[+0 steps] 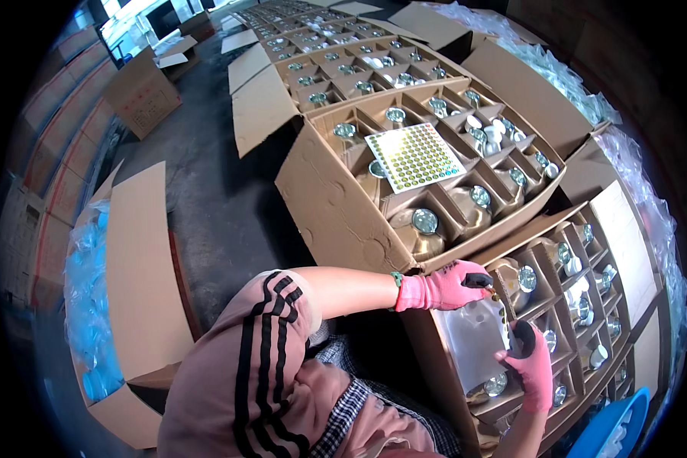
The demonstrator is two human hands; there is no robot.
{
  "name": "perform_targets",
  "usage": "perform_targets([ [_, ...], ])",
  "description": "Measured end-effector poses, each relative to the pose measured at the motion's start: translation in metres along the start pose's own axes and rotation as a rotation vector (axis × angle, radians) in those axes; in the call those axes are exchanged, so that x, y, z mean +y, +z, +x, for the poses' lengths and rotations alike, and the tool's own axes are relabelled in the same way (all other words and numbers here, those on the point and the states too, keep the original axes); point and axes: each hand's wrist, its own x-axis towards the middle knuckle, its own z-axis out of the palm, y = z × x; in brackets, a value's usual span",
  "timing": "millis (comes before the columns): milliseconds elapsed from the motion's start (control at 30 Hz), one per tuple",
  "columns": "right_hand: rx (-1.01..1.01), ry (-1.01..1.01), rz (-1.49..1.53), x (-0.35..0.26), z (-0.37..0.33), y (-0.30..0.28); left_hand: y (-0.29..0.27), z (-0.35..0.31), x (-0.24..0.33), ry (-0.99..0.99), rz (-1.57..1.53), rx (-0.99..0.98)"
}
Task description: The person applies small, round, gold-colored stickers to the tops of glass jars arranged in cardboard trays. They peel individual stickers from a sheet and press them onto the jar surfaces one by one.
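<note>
My left hand [446, 287], in a pink glove with dark fingertips, is closed in a pinch at the upper corner of a pale, mostly bare sticker sheet [469, 345]. A few round gold stickers line that sheet's right edge; whether one sits between my left fingertips is too small to tell. Lower down, my right hand [533, 362], gloved alike, grips the sheet's right edge between thumb and fingers. Beneath the sheet stands an open divided carton with glass jars [527, 278] in its cells. On the carton ahead lies a fuller sheet of gold stickers [414, 157].
More open cartons [336, 206] of jars run away from me in a row. White caps [493, 133] lie among the dividers. At left is a carton [146, 267] of blue-wrapped items; plastic-lined boxes [549, 69] line the right. A blue basin [611, 427] stands lower right.
</note>
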Motion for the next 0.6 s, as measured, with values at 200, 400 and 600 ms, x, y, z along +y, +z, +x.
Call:
perform_targets([
  [200,0.100,-0.009,-0.072,-0.011,-0.032,0.016,-0.013,-0.044,0.053,0.008,0.111,-0.067],
  [400,0.177,-0.245,-0.339,-0.035,-0.053,0.024,-0.038,-0.083,0.112,0.226,0.257,-0.142],
  [600,0.628,-0.108,0.267,0.010,-0.102,0.046,-0.201,-0.235,0.097,-0.135,1.492,0.625],
])
